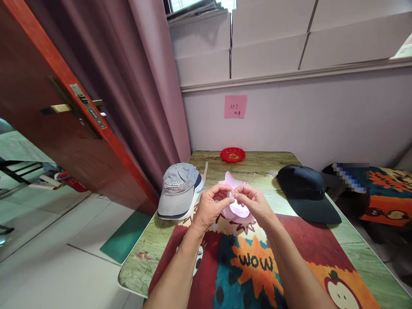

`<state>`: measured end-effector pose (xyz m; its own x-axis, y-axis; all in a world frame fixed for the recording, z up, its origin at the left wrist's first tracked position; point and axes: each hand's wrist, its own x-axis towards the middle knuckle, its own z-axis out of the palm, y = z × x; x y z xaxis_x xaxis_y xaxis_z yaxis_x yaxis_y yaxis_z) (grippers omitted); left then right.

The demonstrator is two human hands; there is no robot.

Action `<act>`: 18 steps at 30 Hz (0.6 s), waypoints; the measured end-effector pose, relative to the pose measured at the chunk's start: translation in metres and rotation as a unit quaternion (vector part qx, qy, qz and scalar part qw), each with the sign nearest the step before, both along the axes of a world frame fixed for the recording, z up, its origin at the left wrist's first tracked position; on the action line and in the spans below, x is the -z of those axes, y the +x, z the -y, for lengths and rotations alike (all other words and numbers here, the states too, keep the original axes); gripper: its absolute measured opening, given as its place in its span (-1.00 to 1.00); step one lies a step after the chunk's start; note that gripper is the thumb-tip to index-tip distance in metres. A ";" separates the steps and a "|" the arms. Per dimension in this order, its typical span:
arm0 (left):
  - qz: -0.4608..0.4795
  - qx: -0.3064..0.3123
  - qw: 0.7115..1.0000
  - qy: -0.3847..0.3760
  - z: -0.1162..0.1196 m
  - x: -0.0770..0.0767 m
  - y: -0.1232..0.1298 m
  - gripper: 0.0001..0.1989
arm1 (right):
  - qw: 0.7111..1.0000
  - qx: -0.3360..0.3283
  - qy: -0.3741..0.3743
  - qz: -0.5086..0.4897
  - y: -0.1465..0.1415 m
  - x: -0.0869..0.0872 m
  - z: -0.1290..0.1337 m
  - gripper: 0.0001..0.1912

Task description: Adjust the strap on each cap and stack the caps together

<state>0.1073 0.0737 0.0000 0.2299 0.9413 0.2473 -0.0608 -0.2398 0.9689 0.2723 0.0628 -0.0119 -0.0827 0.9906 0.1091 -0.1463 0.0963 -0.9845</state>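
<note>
Both of my hands meet over a light pink cap (pixel 240 209) that lies near the middle of the table. My left hand (pixel 214 204) pinches a small, clear, rectangular buckle (pixel 230 194) between thumb and index finger. From the other side, my right hand (pixel 250 199) is closed in a pinch at the same piece, its fingertips touching it. Whether the buckle is joined to the cap's strap is hidden by my fingers. A grey cap (pixel 175 189) with lettering rests to the left, stacked on other caps. To the right lies a black cap (pixel 304 189).
A red scalloped dish (pixel 232 155) stands at the table's back edge. A colourful mat (pixel 225 274) covers the front of the wood-patterned table (pixel 138 268). A pink note (pixel 235 107) sticks to the wall. On the left are a curtain (pixel 161 86) and an open door (pixel 48 107).
</note>
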 end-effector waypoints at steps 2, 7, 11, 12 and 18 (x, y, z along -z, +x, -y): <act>0.004 0.006 1.000 -0.010 0.000 0.000 -0.001 -0.72 | 1.000 -0.003 0.005 0.001 0.000 0.000 0.001 -0.69; 0.018 -0.002 1.000 -0.015 0.001 0.001 -0.001 -0.70 | 1.000 0.005 0.010 0.004 -0.002 0.000 0.000 -0.71; 0.035 0.000 0.999 -0.026 0.000 0.003 0.001 -0.69 | 1.000 0.006 0.009 -0.002 -0.003 0.001 0.000 -0.70; 0.038 0.003 0.999 -0.028 0.000 0.003 0.001 -0.68 | 1.000 0.008 0.010 -0.005 -0.003 0.001 0.000 -0.69; 0.043 0.009 0.999 -0.024 0.000 0.003 0.002 -0.69 | 1.000 0.023 0.001 -0.009 -0.004 -0.001 0.002 -0.63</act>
<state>0.1090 0.0739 -0.0032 0.2262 0.9486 0.2212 -0.1486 -0.1908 0.9703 0.2683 0.0612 -0.0112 -0.0350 0.9931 0.1116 -0.1590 0.1047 -0.9817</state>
